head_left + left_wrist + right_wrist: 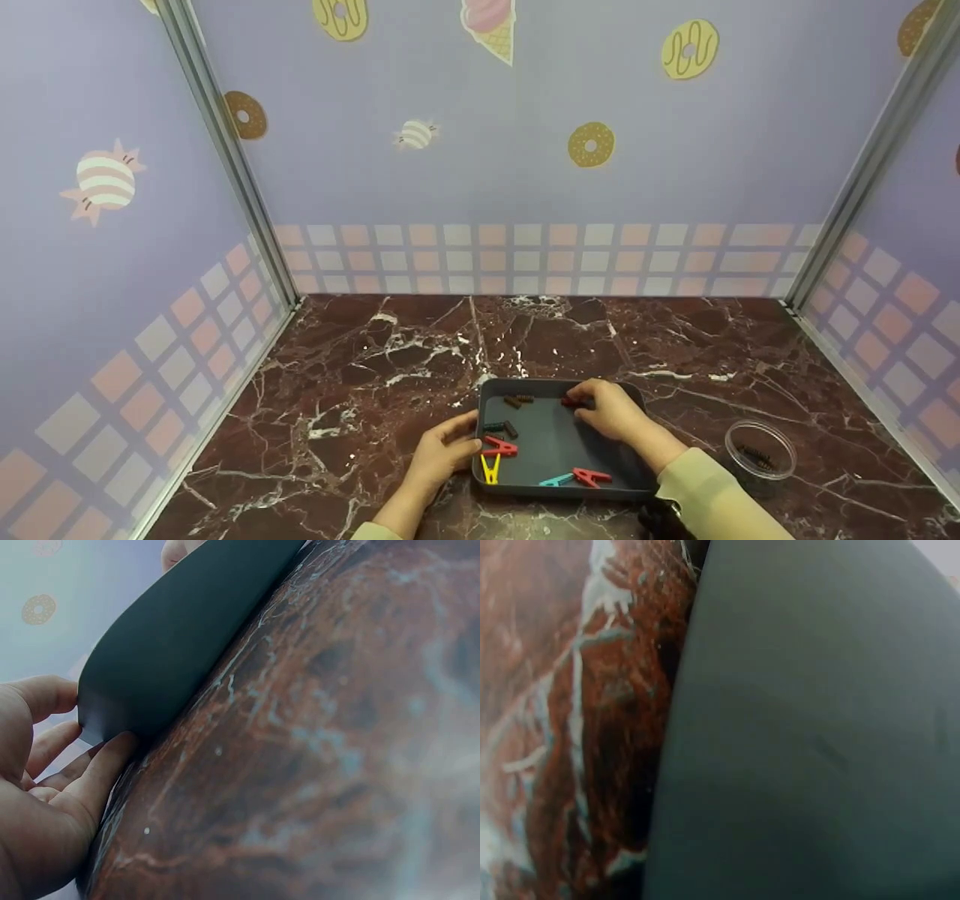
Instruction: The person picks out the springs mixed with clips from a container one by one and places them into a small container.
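- Closest in: light sleeves, the right one point(716, 491) with something black point(660, 519) beside it that I can't make out.
- Near side of the tray point(547, 442): a blue clip point(556, 479) and a red clip point(591, 478) lie end to end or nearly, by the near wall. The dark grey tray itself sits on the surface point(322, 397) in front of the person.
- Near left corner: a yellow clip point(490, 469), with a second red clip point(501, 447) just beyond it.
- Left hand point(446, 451): thumb and fingers apart, resting against the outside of the tray at that corner, not clamped on anything.
- Off to the right, apart from the tray: a round clear tub point(793, 459) with small dark pieces point(754, 454) in it.
- Further up the tray's left side: a couple of dark green pieces point(510, 430).
- Right hand point(613, 414): bent fingers reaching into the far right part, at a small dark red piece point(568, 402). Can't tell if it's pinched or only touched.
- Far left corner: small brown pieces point(514, 401).
- Way back: lilac wall point(487, 180), donuts and sweets, pink and white squares along the bottom.
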### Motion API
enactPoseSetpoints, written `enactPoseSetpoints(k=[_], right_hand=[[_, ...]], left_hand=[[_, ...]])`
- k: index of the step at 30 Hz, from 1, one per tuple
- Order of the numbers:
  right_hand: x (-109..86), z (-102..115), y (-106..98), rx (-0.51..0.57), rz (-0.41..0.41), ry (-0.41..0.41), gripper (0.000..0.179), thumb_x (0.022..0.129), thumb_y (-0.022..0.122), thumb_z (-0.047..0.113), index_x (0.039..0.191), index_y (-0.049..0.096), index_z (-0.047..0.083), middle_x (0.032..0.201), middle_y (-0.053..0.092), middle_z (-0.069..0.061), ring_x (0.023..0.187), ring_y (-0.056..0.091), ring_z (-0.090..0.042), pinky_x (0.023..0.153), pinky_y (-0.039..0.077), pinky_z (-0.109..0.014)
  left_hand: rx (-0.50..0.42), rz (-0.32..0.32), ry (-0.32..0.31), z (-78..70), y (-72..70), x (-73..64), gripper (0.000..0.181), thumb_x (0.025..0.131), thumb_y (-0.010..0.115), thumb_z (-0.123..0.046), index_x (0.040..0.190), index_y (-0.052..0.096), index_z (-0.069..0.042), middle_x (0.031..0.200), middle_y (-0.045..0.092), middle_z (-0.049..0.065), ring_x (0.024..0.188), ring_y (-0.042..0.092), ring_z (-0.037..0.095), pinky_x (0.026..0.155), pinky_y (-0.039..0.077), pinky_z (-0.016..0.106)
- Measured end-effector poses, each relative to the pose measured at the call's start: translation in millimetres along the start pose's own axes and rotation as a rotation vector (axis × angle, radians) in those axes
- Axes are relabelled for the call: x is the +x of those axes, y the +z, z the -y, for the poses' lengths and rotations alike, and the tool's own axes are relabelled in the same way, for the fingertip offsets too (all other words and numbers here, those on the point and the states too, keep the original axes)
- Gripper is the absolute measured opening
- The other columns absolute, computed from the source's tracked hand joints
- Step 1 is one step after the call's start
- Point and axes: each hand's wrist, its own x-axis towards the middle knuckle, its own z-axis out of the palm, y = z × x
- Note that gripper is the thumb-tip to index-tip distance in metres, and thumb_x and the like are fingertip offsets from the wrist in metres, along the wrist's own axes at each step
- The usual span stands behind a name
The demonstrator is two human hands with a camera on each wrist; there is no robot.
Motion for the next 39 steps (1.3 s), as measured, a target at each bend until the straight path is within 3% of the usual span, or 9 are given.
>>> enactPoseSetpoints(k=[10,18,23,27,30,32,39], right_hand=[[3.4,-4.4,0.5,-0.048,0.015,-0.002,0.016,0.082,0.078,0.000,0.098,0.079,0.002,0.087,0.067,-0.007,0.081,0.063,-0.021,0.075,0.055,-0.037],[2.2,-4.8,1.4,-0.173,-0.024,-0.064,0.011,0.083,0.079,0.001,0.090,0.080,0.009,0.090,0.071,-0.005,0.089,0.064,-0.028,0.086,0.053,-0.046],[2.4,-6.0,1.4,-0.184,-0.017,-0.087,0.011,0.082,0.080,0.000,0.085,0.079,0.011,0.084,0.074,-0.003,0.085,0.066,-0.024,0.094,0.053,-0.049],[2.0,-6.2,2.2,-0.176,-0.006,-0.060,0.018,0.080,0.083,0.003,0.077,0.071,0.015,0.078,0.068,0.001,0.076,0.057,-0.017,0.079,0.053,-0.042],[2.5,-5.3,3.8,-0.153,-0.006,-0.020,0.020,0.079,0.086,0.006,0.080,0.068,0.014,0.080,0.068,0.000,0.077,0.058,-0.016,0.071,0.052,-0.038],[3.1,-4.4,5.3,-0.141,-0.008,-0.019,0.018,0.079,0.086,0.005,0.086,0.070,0.011,0.084,0.071,-0.003,0.079,0.064,-0.019,0.073,0.055,-0.039],[3.4,-2.6,8.8,-0.168,-0.013,-0.078,0.018,0.081,0.081,-0.003,0.098,0.077,0.000,0.088,0.073,-0.010,0.084,0.070,-0.026,0.078,0.059,-0.045]], left_hand=[[-0.006,0.006,0.003,0.7,-0.5,0.9,0.060,0.091,0.069,-0.005,0.147,0.050,0.008,0.142,0.057,0.033,0.121,0.068,0.029,0.084,0.064,0.033],[0.009,0.012,-0.001,0.0,-0.1,0.6,0.060,0.093,0.068,-0.006,0.149,0.048,0.007,0.148,0.052,0.033,0.125,0.066,0.032,0.084,0.064,0.034],[0.016,0.008,-0.008,-0.1,0.1,1.7,0.060,0.093,0.067,-0.006,0.149,0.048,0.007,0.148,0.051,0.033,0.120,0.068,0.027,0.083,0.064,0.034],[0.012,0.003,-0.011,0.2,0.4,2.0,0.061,0.092,0.067,-0.005,0.148,0.049,0.008,0.146,0.053,0.033,0.117,0.069,0.025,0.083,0.064,0.034],[0.011,0.001,-0.012,0.4,0.5,2.3,0.061,0.092,0.068,-0.005,0.148,0.049,0.007,0.145,0.054,0.033,0.116,0.070,0.024,0.082,0.064,0.033],[0.009,0.000,-0.014,0.9,0.5,2.6,0.060,0.092,0.068,-0.005,0.148,0.049,0.007,0.145,0.054,0.033,0.116,0.070,0.024,0.082,0.064,0.033],[-0.006,0.010,-0.007,2.1,0.5,2.8,0.061,0.093,0.067,-0.005,0.149,0.047,0.008,0.147,0.052,0.034,0.119,0.069,0.026,0.086,0.063,0.036]])
